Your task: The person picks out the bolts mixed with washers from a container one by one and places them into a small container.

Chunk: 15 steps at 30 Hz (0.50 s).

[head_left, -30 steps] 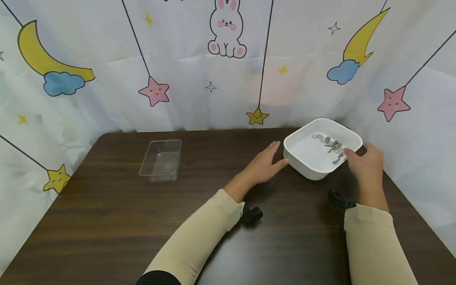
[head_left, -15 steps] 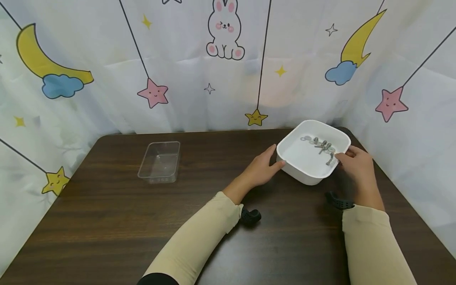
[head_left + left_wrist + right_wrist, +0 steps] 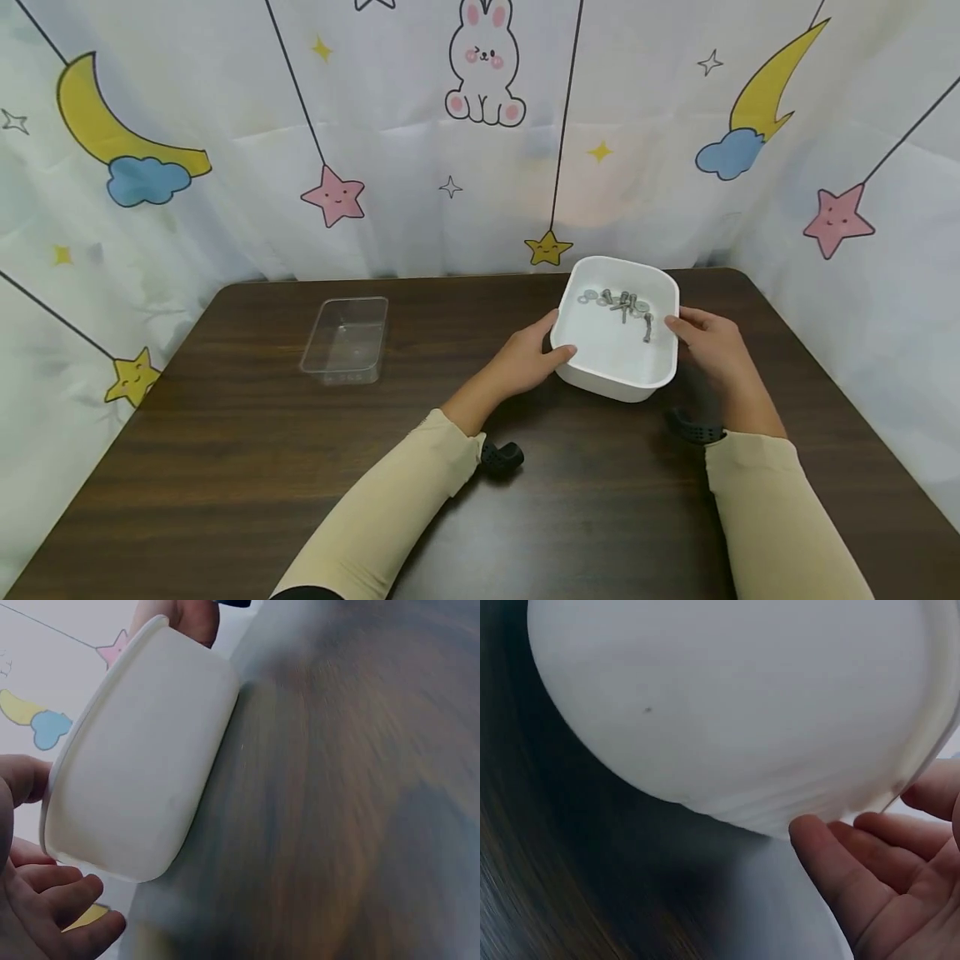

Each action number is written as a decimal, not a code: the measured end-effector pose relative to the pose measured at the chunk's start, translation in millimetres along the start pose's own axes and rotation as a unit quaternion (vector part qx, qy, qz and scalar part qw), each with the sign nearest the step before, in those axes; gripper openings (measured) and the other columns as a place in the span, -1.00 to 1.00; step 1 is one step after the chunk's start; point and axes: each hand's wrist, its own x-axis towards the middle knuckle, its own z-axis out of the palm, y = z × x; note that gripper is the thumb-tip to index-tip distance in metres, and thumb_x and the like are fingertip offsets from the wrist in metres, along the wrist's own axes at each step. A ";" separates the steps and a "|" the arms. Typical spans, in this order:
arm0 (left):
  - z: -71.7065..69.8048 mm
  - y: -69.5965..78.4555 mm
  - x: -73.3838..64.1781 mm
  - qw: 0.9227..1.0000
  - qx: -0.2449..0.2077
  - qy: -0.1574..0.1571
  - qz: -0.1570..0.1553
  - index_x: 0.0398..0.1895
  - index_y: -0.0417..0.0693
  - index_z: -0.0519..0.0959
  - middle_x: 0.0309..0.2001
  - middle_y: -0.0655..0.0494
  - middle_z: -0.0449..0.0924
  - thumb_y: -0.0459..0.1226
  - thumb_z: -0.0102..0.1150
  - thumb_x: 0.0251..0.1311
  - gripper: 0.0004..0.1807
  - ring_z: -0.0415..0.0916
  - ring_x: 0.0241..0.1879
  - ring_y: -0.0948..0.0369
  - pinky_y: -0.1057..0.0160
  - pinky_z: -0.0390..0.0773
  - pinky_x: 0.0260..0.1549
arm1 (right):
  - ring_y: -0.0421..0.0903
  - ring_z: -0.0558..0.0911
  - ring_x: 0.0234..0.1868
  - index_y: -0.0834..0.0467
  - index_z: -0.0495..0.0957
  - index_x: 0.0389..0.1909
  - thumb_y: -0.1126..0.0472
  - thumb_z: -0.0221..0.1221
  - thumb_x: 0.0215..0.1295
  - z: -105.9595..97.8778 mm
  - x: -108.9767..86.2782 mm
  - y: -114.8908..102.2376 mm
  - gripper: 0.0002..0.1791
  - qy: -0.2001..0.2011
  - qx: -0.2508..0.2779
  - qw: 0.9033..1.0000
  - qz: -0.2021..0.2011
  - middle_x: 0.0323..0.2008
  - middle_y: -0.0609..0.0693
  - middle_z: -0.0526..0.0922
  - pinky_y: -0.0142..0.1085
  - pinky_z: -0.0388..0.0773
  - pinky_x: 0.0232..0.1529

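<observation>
Head view: left hand (image 3: 521,362) and right hand (image 3: 708,342) grip a white, round-cornered, deep square plastic tub (image 3: 603,383) from opposite sides, tub right of centre toward the far part of a dark brown wood-grain table (image 3: 225,467). Left thumb sits on the near-left rim, fingers along the outer left wall. Right thumb hooks over the right rim, fingers outside. Neither hand clenched fully; thumb-to-finger gap is about the rim and wall. Inside the tub, silver metal bolts (image 3: 624,305) cluster toward the far side with flat pale round washers (image 3: 591,295); one bolt lies apart, near the right thumb. Clear rectangular plastic box (image 3: 348,350) stands on the table, left, well apart from both hands.

Left wrist view: tub tilted in frame, outer wall facing the camera. Left thumb and fingers grasp its rim, lower fingers loosely bent; right hand at the far end, partly cut off.

Right wrist view: right thumb at the rim, fingers below against the outer wall, pinching it. Cannot tell whether the tub's base touches the table.
</observation>
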 end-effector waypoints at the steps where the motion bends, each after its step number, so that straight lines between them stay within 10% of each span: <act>1: -3.2 -1.4 -3.1 1.000 0.002 -0.002 0.007 0.59 0.16 -0.01 0.48 0.09 0.23 0.03 0.09 0.39 -0.20 0.24 0.43 0.18 0.04 0.37 0.32 | 0.08 0.52 0.15 0.23 0.16 0.49 -0.16 -0.05 0.50 2.6 0.6 -1.3 -0.26 -0.009 0.004 1.000 -0.003 0.38 0.27 0.32 -0.45 0.65 -0.19; 15: -31.8 -13.8 -46.5 0.998 0.056 0.001 0.003 0.59 0.02 -0.07 0.53 0.05 0.10 0.14 0.18 0.28 -0.03 0.09 0.49 0.19 0.06 0.27 0.39 | 0.18 0.46 0.24 0.24 0.14 0.50 -0.15 -0.10 0.53 41.2 1.9 -25.0 -0.27 -0.069 0.003 0.997 -0.018 0.39 0.28 0.30 0.08 0.49 0.21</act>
